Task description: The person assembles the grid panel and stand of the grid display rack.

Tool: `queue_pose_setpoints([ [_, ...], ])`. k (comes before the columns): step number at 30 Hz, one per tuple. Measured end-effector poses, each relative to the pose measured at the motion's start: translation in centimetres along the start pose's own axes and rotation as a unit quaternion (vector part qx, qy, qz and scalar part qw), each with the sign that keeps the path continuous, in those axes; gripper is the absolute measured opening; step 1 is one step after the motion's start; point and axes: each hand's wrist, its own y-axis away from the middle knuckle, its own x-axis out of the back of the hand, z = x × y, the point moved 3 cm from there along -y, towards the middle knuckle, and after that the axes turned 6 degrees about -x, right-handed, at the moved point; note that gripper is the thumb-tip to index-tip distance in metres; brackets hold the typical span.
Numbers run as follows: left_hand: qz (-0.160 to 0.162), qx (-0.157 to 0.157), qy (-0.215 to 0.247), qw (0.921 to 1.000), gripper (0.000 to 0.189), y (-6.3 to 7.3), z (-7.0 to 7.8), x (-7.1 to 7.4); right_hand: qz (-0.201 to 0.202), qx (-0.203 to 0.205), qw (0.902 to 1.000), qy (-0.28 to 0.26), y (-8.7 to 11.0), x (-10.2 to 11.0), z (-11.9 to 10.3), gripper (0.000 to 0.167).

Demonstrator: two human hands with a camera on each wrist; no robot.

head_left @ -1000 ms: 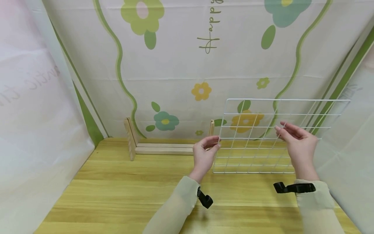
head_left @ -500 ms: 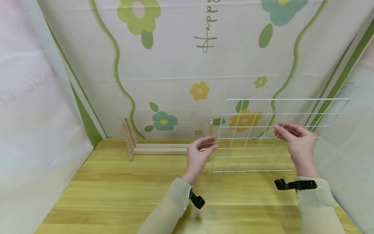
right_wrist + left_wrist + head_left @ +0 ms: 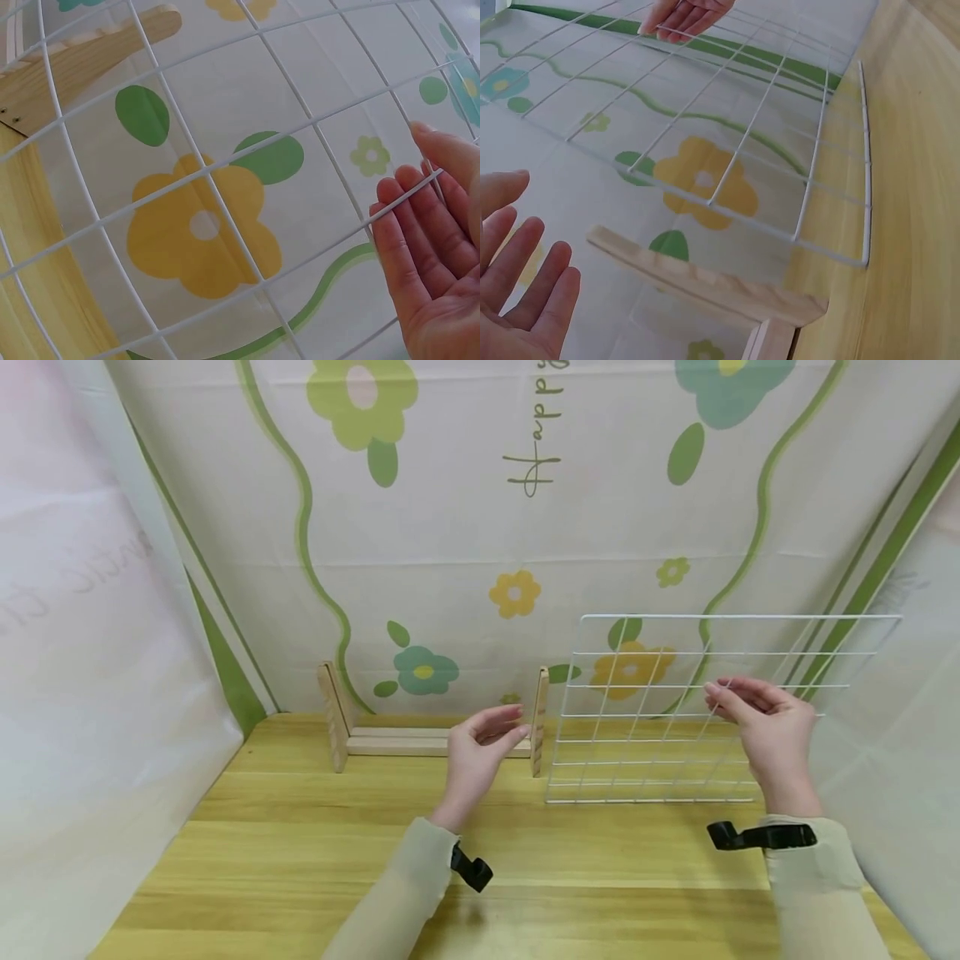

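A white wire grid panel stands tilted at the right of the head view, its lower edge close over the table. My right hand pinches one of its wires between thumb and fingers; in the right wrist view the fingers reach behind a wire. To the left is a low wooden stand with two notched uprights joined by crossbars. My left hand holds nothing, fingers loosely bent, and overlaps the crossbar near the right upright. In the left wrist view its fingers are spread beside the stand.
The wood-grain table runs up to a white floral cloth hanging behind. Cloth panels also hang at both sides. Black bands with small mounts sit on both wrists.
My left hand has let go of the grid's left edge and moved left toward the wooden stand. The right hand and the grid have stayed almost in place.
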Motion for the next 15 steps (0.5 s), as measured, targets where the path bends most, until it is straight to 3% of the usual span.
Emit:
queue_pose_setpoints([
  [5, 0.022, 0.006, -0.026, 0.9994, 0.032, 0.1, -0.3, 2.4, -0.002, -0.004, 1.0, 0.001, -0.1, 0.0, 0.0, 0.036],
  [10, 0.049, 0.016, -0.049, 0.9975, 0.035, 0.5, -0.9, 5.8, -0.011, -0.008, 0.9999, 0.008, -0.1, 0.0, 0.0, 0.039],
  [15, 0.064, 0.007, -0.072, 0.9953, 0.037, 0.6, -0.6, 9.2, -0.016, -0.008, 0.9998, 0.01, -0.1, 0.1, 0.0, 0.041],
])
